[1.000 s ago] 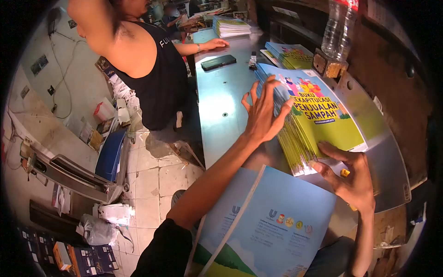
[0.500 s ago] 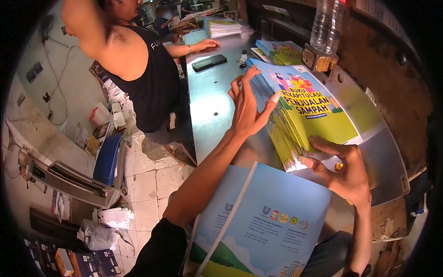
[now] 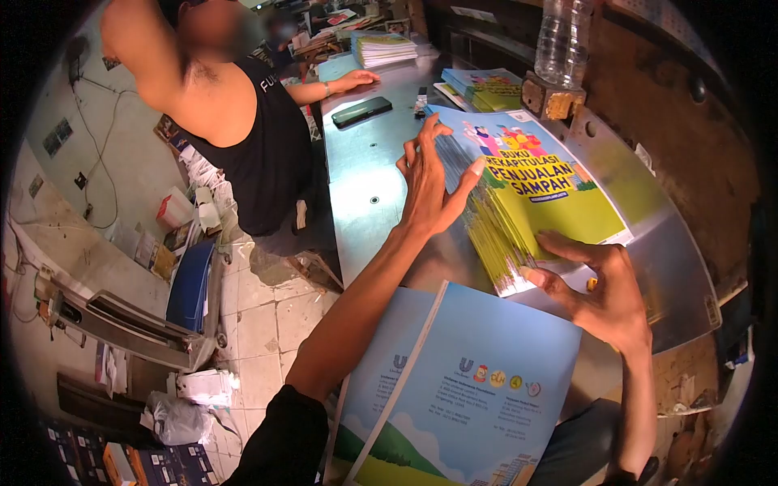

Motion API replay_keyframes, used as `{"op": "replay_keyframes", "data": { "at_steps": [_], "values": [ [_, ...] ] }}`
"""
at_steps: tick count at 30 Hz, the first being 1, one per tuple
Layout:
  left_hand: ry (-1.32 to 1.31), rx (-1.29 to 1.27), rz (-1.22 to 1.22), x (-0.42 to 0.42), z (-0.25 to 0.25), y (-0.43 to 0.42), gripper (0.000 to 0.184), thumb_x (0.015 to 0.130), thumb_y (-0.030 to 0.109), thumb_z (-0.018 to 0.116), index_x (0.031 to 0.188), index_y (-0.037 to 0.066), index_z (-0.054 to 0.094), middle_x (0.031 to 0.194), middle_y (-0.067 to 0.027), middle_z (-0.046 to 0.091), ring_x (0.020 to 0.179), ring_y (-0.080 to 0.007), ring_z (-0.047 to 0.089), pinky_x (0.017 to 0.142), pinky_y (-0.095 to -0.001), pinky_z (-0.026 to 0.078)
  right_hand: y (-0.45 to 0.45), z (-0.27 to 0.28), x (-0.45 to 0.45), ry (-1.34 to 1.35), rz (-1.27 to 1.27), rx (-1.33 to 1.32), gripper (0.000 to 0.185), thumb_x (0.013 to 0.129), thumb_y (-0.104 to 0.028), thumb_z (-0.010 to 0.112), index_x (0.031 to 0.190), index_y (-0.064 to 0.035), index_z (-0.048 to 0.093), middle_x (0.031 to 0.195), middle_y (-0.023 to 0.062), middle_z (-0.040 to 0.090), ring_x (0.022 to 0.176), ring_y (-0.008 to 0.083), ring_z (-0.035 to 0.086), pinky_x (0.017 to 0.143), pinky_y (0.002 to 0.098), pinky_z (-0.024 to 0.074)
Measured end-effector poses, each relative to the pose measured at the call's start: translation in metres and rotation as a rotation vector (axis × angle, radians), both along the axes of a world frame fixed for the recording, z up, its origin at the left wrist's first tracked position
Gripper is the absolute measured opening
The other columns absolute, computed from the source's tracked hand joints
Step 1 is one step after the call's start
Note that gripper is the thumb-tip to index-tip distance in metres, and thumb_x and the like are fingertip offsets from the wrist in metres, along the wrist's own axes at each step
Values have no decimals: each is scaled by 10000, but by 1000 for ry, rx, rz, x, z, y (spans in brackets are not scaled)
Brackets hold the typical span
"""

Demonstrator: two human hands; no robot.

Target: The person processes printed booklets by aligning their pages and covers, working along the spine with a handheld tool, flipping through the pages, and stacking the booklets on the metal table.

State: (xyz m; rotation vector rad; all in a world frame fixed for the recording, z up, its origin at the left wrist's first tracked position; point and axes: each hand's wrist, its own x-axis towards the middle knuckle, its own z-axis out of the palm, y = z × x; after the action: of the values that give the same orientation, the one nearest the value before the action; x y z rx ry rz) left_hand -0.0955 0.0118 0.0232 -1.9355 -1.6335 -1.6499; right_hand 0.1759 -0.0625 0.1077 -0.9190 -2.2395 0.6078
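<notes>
A thick stack of booklets [image 3: 559, 215] with blue, yellow and green covers lies on the metal table, its left edge slightly fanned. Along that left edge is my left hand [image 3: 425, 182], thumb and forefinger spread apart, fingertips at the far corner and the side. My right hand [image 3: 604, 292] grips the near edge of the stack, with a finger on the top cover and the thumb against the page ends. Closer to me, over my lap, lie two booklets, back covers up; the upper booklet [image 3: 478, 389] overlaps the lower booklet [image 3: 377, 344].
A phone [image 3: 361, 112] lies on the metal table [image 3: 356, 219]. More booklets [image 3: 482, 87] and another pile [image 3: 383, 50] sit farther back. A plastic bottle [image 3: 561, 44] stands on a block [image 3: 553, 99] at right. A person in a black tank top [image 3: 271, 154] stands at left, one hand on the table.
The view has shifted slightly, and the stack appears a little farther left. Both hands stay at the stack with nearly the same pose. The other person's head has turned.
</notes>
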Motion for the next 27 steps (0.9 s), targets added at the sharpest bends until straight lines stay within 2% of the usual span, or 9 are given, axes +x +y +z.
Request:
{"op": "replay_keyframes", "data": {
  "at_steps": [3,5,8,11,18,21,23,27],
  "values": [
    [-27,75,-7,3,-4,1,910,887,422,712,1522,-6,222,1354,-203,481,1230,-355,393,1043,-532,239,0,0,1,-19,3,39,489,796,-216,867,1142,93,712,1130,259,723,1059,330,728,943,376,548],
    [40,266,69,2,-5,6,906,890,416,711,1526,-1,218,1353,-211,459,1221,-353,389,1030,-530,258,0,0,0,-9,1,-6,492,793,-214,870,1144,92,711,1133,262,721,1064,333,726,948,379,548],
    [-17,133,-5,4,-7,4,853,896,375,706,1514,15,242,1346,-156,446,1196,-320,386,1051,-524,260,0,0,0,-12,11,17,493,791,-210,871,1146,92,711,1134,264,720,1068,337,724,952,382,547],
    [-42,26,-31,5,-2,0,843,896,399,684,1521,41,246,1352,-151,445,1192,-314,388,1045,-521,256,1,-1,0,-5,11,18,496,789,-211,873,1147,92,711,1136,264,719,1072,338,723,955,382,547],
    [-11,-19,-2,2,-2,1,868,893,428,654,1540,50,216,1363,-142,457,1205,-315,393,1042,-520,253,0,0,0,-11,13,34,494,791,-211,872,1147,91,711,1141,261,718,1072,328,725,952,377,548],
    [-5,-35,-4,0,0,1,887,889,428,658,1548,50,201,1384,-148,456,1233,-324,387,1057,-524,246,0,1,-1,-4,9,6,493,790,-213,873,1147,88,712,1139,257,721,1071,320,726,950,374,549],
    [-29,-67,-13,2,0,-1,937,873,400,691,1543,-5,175,1416,-203,432,1295,-366,339,1060,-525,223,0,0,-1,-11,8,17,492,790,-214,874,1149,82,714,1133,253,725,1069,315,727,949,372,550],
    [-36,1,14,3,-5,3,946,869,396,702,1545,-2,174,1438,-214,409,1324,-382,303,1069,-538,216,0,-1,0,-7,6,31,488,790,-210,873,1150,79,715,1127,248,728,1065,315,728,948,370,550]
  ]
}}
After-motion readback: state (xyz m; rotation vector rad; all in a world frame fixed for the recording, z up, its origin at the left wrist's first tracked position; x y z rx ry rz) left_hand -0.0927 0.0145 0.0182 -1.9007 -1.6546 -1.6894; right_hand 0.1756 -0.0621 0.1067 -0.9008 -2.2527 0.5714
